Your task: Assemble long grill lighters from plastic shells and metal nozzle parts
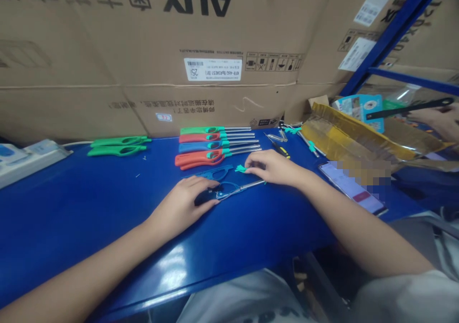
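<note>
The left hand (182, 203) lies on an open blue gas lighter (229, 191), with its fingers together. It seems to press down so the lighter stays still on the blue bench (71, 227). The right hand (272, 166) has its fingertips (249, 166) pinched together on a small green plastic piece (240, 168), held out at their ends. A blue lighter half (215, 172) lies just past the left fingers. Farther past them, long lighters (211, 146) lie side by side, maybe to keep them neat. A yellow-handled screwdriver (281, 152) lies just past the right fingers, easy to reach.
</note>
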{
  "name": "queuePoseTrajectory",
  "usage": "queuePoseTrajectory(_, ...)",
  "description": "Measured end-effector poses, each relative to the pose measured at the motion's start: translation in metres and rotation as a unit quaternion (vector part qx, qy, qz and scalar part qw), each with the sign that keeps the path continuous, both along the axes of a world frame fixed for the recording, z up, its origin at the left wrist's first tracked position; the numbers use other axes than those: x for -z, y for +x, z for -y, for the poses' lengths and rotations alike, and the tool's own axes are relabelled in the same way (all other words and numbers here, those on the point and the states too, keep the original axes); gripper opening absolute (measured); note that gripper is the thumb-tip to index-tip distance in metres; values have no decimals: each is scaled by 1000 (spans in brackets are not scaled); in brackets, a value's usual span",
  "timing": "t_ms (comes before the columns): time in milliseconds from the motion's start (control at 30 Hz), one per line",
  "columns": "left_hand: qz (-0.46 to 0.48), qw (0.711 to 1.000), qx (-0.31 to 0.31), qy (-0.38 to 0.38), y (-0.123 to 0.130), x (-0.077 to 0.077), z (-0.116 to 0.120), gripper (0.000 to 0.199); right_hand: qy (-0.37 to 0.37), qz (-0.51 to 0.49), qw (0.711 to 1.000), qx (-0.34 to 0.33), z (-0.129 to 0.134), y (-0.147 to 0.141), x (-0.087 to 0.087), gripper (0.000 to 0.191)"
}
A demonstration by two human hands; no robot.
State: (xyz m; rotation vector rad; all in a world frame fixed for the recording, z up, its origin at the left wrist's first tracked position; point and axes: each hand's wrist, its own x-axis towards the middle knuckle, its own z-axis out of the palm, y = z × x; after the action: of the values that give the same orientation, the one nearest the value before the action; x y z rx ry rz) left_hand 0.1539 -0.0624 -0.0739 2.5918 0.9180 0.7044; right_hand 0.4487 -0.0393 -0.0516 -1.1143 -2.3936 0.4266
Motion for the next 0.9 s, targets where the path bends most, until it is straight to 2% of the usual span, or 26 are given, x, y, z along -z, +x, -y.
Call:
queuePoseTrajectory(167,17,1000,-4,-20,2,-1,3,25,-50,-59,996,-37,14,-15,-4,6)
queuePoseTrajectory(367,22,999,-7,-30,2,-4,5,25,-68,-55,993,-84,21,-27,4,6)
queuePoseTrajectory(700,36,998,-6,-57,4,-2,5,21,-24,-27,997,-71,26,-35,14,13)
queuePoseTrajectory(900,41,996,-15,-79,5,-1,6,20,47,61,993,-95,30,-38,10,15)
